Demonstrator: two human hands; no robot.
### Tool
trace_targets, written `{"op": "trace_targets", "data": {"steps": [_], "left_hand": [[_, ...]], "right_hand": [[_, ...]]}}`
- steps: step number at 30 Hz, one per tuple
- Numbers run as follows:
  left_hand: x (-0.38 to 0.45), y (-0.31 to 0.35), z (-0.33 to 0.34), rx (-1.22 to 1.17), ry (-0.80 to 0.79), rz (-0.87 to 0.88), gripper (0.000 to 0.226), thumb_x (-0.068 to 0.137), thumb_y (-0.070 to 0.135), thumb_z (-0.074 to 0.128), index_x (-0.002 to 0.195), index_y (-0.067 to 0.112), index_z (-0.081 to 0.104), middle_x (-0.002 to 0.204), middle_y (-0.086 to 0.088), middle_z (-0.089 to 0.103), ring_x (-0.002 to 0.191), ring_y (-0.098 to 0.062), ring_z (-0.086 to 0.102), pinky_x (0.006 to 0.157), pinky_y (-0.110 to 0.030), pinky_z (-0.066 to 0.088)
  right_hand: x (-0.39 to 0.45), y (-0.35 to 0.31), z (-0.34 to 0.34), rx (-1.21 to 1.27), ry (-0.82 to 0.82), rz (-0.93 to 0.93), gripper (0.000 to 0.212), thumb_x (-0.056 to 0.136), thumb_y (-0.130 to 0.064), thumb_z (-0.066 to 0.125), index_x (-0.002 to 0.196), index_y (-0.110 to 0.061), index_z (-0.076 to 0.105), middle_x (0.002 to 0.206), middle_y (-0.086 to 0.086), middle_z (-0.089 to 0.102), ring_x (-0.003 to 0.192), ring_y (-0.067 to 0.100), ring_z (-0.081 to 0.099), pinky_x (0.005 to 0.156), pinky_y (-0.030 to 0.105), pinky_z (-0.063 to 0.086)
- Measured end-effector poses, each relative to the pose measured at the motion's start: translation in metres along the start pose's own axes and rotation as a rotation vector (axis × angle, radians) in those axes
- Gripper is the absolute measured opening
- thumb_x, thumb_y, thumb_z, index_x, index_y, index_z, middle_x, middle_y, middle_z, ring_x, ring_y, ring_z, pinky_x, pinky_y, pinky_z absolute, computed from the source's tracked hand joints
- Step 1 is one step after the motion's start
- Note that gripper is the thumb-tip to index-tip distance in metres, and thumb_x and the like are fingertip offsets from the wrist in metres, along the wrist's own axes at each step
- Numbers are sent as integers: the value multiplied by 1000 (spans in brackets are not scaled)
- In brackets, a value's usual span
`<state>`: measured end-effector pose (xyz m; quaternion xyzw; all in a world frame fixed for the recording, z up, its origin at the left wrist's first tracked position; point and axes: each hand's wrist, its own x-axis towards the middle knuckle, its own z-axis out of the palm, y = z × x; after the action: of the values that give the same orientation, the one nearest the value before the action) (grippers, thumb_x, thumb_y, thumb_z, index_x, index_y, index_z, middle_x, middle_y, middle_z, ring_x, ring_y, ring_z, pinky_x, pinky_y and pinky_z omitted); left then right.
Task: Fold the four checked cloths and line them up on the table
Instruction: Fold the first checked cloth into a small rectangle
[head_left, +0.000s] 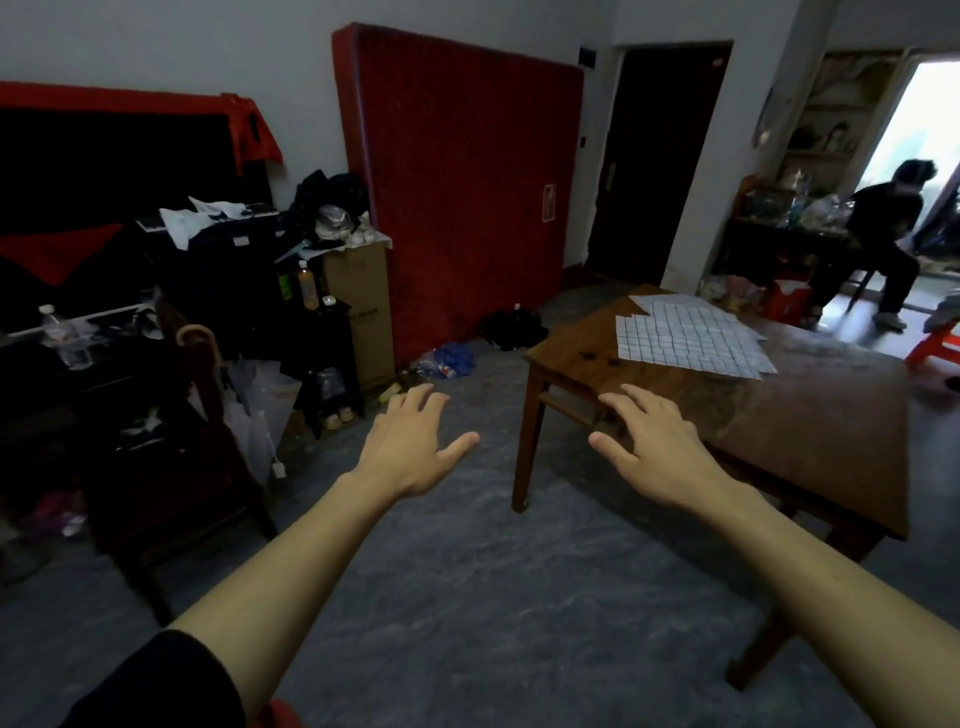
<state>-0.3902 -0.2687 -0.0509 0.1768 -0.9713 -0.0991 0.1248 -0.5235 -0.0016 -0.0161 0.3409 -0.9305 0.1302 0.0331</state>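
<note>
Checked cloths (691, 338) were seen spread flat, overlapping, at far end of counter (810, 436); none folded, none lined up. Left hand (410, 447) and right hand (649, 447) were held out near counter's near corner, fingers wide, nothing held. Whole task judged left.

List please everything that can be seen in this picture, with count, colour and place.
checked cloths: pile, exact count unclear, white-grey, unfolded on far end of table
table: one, brown wood, right
mattress: one, red, upright against back wall
cardboard box: one, brown, left of mattress
bottle: one, orange, on dark stand beside the box
seated person: one, dark clothes, far right
left hand: open, over floor
right hand: open, over near table corner
</note>
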Motion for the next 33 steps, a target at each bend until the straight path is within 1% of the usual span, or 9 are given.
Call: {"op": "trace_targets", "data": {"steps": [3,5,7,13,17,22,24,28,33], "left_hand": [[39,-15,15,-38,-42,-24,79,87,75,39,146,23,37,156,-5,29,140,-30,29,111,-50,35],[67,-27,22,-84,-49,-63,77,87,74,41,145,24,38,155,-3,31,139,-28,30,111,-49,35],[94,-37,30,-71,-53,-72,76,88,74,41,145,24,38,155,-2,31,140,-27,30,111,-48,35],[199,-47,49,41,-64,-6,75,89,72,41,145,22,38,155,-3,30,139,-26,30,110,-44,34],[278,-46,56,99,-112,17,75,90,72,39,145,21,38,152,-3,33,136,-26,33,107,-43,36],[363,-49,71,93,-116,35,80,86,77,36,143,21,42,148,-3,39,132,-26,38,106,-43,39],[390,-50,79,79,-121,49,85,82,80,30,142,21,43,146,-3,41,130,-25,40,107,-41,38],[446,-54,107,52,-159,86,74,89,73,38,143,23,41,147,-1,39,131,-23,38,108,-39,37],[522,-56,152,26,-204,156,74,88,73,40,144,23,39,146,0,40,130,-23,38,107,-40,38]], "right_hand": [[40,8,15,6,-20,7,60,95,-55,47,148,-31,31,159,2,21,146,25,18,113,52,27],[69,14,25,29,-2,2,60,95,-55,47,148,-31,32,159,1,24,145,23,20,113,52,29],[101,21,35,38,18,-10,59,95,-54,47,147,-32,32,158,0,26,145,21,21,113,51,30],[210,57,68,31,31,-1,59,93,-55,49,146,-33,33,155,-2,31,143,20,27,112,49,33],[286,82,80,63,19,57,60,93,-54,51,146,-34,32,155,-3,30,144,19,26,113,47,32],[369,112,83,59,-1,63,62,93,-56,49,147,-34,31,156,-3,29,143,19,25,112,49,31],[393,120,83,65,-11,73,61,93,-56,49,147,-33,32,156,-2,29,143,20,26,113,49,32],[436,141,87,53,-18,98,60,93,-56,47,146,-32,32,156,-1,29,143,21,26,113,50,31],[478,171,107,39,-53,224,60,95,-56,46,147,-30,32,156,-1,28,143,21,26,114,51,30]]}}
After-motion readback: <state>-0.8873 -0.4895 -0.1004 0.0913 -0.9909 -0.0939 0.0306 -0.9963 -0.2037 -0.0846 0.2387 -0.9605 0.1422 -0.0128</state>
